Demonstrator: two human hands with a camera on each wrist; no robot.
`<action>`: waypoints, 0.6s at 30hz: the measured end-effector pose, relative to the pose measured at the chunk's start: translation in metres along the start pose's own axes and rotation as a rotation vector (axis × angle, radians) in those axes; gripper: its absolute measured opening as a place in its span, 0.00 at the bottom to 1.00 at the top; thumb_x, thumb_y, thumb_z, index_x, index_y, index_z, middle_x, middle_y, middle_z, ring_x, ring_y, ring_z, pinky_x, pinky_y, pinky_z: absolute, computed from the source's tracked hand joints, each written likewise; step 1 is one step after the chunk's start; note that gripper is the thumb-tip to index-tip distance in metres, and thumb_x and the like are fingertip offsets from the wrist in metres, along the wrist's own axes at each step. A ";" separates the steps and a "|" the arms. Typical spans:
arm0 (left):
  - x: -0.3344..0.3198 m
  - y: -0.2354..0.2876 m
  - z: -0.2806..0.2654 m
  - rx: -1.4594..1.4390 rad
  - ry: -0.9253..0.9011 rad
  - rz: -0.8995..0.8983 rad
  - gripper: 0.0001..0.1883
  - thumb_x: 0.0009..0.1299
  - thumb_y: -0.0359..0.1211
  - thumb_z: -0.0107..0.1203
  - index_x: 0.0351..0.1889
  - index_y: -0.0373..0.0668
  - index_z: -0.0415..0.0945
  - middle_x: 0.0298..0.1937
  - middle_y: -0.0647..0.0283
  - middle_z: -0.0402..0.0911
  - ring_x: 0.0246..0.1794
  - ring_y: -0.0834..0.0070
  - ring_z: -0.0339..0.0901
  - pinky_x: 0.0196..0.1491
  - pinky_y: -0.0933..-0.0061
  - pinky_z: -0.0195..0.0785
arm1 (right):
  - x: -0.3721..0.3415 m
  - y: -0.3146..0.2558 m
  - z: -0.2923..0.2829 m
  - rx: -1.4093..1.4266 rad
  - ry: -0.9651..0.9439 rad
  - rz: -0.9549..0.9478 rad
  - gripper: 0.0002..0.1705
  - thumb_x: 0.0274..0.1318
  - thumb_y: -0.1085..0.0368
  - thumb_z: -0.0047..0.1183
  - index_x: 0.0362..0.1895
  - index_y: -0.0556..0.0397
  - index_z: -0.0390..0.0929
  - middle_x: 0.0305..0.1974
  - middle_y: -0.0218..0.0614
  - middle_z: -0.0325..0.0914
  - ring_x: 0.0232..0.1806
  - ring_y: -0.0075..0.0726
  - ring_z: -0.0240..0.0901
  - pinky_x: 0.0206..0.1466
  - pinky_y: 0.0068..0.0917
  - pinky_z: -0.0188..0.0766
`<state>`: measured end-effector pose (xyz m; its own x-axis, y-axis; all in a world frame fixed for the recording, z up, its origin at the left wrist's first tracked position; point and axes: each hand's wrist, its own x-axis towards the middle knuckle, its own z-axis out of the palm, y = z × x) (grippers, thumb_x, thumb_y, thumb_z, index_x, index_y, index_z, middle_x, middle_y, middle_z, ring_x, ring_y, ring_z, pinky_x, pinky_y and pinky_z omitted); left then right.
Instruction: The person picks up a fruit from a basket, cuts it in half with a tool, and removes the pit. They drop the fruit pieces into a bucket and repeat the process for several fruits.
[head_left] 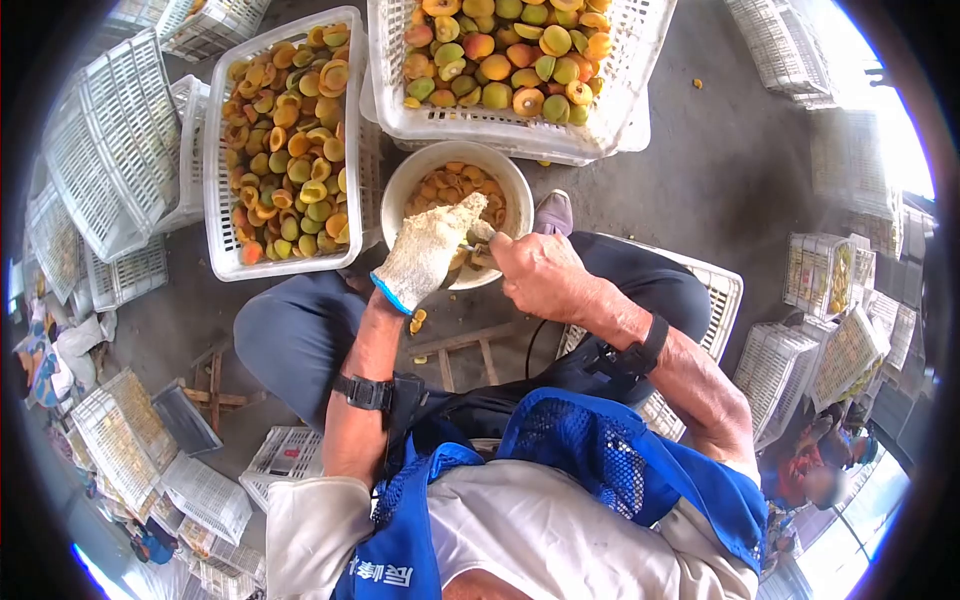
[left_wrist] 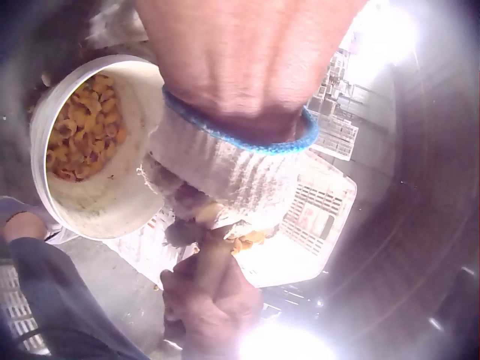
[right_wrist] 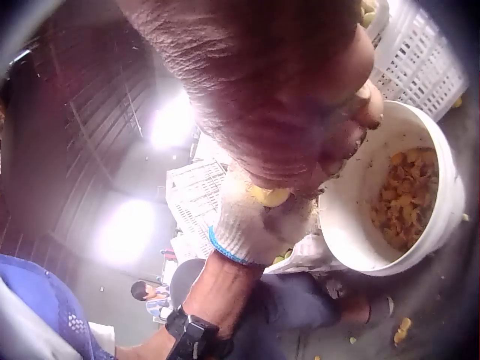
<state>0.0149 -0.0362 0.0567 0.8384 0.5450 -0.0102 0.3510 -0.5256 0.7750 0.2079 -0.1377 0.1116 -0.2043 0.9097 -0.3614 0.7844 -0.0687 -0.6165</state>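
Observation:
My left hand [head_left: 425, 250] wears a whitish knit glove with a blue cuff and holds a piece of apricot, whose yellow flesh [right_wrist: 270, 196] shows between the hands in the right wrist view. Close against the glove, my bare right hand [head_left: 545, 272] is curled round a small hand tool, mostly hidden by the fingers; its kind I cannot tell. Both hands are over the near rim of a white bucket [head_left: 392, 190]. Inside the bucket lie many orange-yellow apricot pieces [left_wrist: 86, 124].
Beyond the bucket stand a white crate [head_left: 212, 190] of apricot halves and stacked crates [head_left: 400, 120] with more apricots on top. Another crate [head_left: 725, 300] is beside the right leg. A wooden frame [head_left: 465, 350] lies between the legs. Crate stacks [head_left: 110, 140] line both sides.

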 end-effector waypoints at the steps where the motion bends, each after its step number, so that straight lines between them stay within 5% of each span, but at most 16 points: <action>1: -0.001 0.000 0.001 0.040 0.001 0.002 0.29 0.67 0.33 0.55 0.68 0.34 0.73 0.60 0.49 0.83 0.58 0.53 0.80 0.62 0.56 0.72 | 0.000 -0.002 -0.003 -0.014 -0.023 0.011 0.13 0.49 0.69 0.54 0.38 0.62 0.70 0.27 0.60 0.79 0.35 0.71 0.80 0.38 0.56 0.76; 6: -0.003 0.005 -0.002 0.080 -0.005 -0.024 0.30 0.69 0.32 0.52 0.71 0.34 0.71 0.61 0.49 0.83 0.63 0.54 0.79 0.66 0.59 0.71 | 0.002 0.009 0.012 0.120 0.034 -0.018 0.13 0.49 0.69 0.55 0.40 0.63 0.73 0.28 0.59 0.79 0.36 0.66 0.81 0.39 0.54 0.77; 9: -0.003 0.004 0.001 0.021 0.128 0.102 0.34 0.63 0.34 0.60 0.69 0.31 0.71 0.50 0.51 0.86 0.51 0.52 0.82 0.55 0.55 0.75 | 0.006 0.002 -0.007 0.473 -0.150 0.053 0.16 0.50 0.65 0.55 0.39 0.67 0.76 0.31 0.63 0.81 0.39 0.71 0.81 0.43 0.54 0.77; 11: -0.004 0.003 0.003 0.071 0.131 0.117 0.31 0.67 0.32 0.56 0.70 0.34 0.71 0.49 0.53 0.87 0.49 0.56 0.83 0.54 0.58 0.76 | 0.006 -0.018 -0.030 0.670 -0.435 0.415 0.18 0.50 0.64 0.55 0.39 0.69 0.77 0.34 0.67 0.80 0.45 0.72 0.80 0.48 0.51 0.76; 12: -0.004 0.002 0.004 0.072 0.127 0.115 0.31 0.67 0.32 0.56 0.70 0.34 0.71 0.49 0.53 0.87 0.49 0.56 0.83 0.54 0.58 0.76 | 0.006 -0.012 -0.018 0.675 -0.437 0.414 0.18 0.50 0.64 0.55 0.39 0.69 0.77 0.34 0.67 0.80 0.45 0.72 0.80 0.48 0.51 0.76; 14: -0.003 -0.002 0.010 -0.463 -0.026 -0.340 0.27 0.77 0.33 0.50 0.75 0.39 0.68 0.60 0.55 0.83 0.53 0.68 0.83 0.56 0.69 0.77 | 0.007 0.012 0.025 0.473 -0.031 0.066 0.18 0.50 0.64 0.56 0.37 0.71 0.76 0.35 0.68 0.80 0.45 0.73 0.79 0.48 0.51 0.76; 15: -0.001 -0.004 0.013 -0.458 -0.026 -0.336 0.27 0.77 0.33 0.50 0.75 0.39 0.68 0.60 0.55 0.83 0.53 0.68 0.83 0.56 0.69 0.77 | 0.010 0.019 0.038 0.472 -0.025 0.063 0.18 0.50 0.64 0.56 0.37 0.71 0.76 0.35 0.68 0.80 0.45 0.73 0.79 0.48 0.51 0.76; 17: -0.001 -0.008 0.020 -1.039 0.156 -0.507 0.27 0.82 0.38 0.48 0.77 0.41 0.65 0.59 0.57 0.83 0.50 0.75 0.82 0.51 0.73 0.78 | 0.018 0.018 0.050 0.274 0.196 -0.040 0.16 0.54 0.65 0.55 0.40 0.69 0.74 0.25 0.48 0.80 0.24 0.39 0.81 0.27 0.36 0.75; 18: -0.004 -0.011 0.023 -1.032 0.155 -0.511 0.27 0.82 0.38 0.48 0.77 0.41 0.65 0.59 0.57 0.83 0.50 0.75 0.82 0.51 0.73 0.78 | 0.017 0.019 0.054 0.281 0.197 -0.043 0.16 0.54 0.65 0.55 0.40 0.69 0.74 0.25 0.48 0.80 0.24 0.39 0.81 0.27 0.36 0.75</action>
<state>0.0177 -0.0480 0.0335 0.6120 0.6517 -0.4481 0.0668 0.5220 0.8503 0.1878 -0.1457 0.0554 -0.0949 0.9740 -0.2055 0.5803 -0.1136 -0.8065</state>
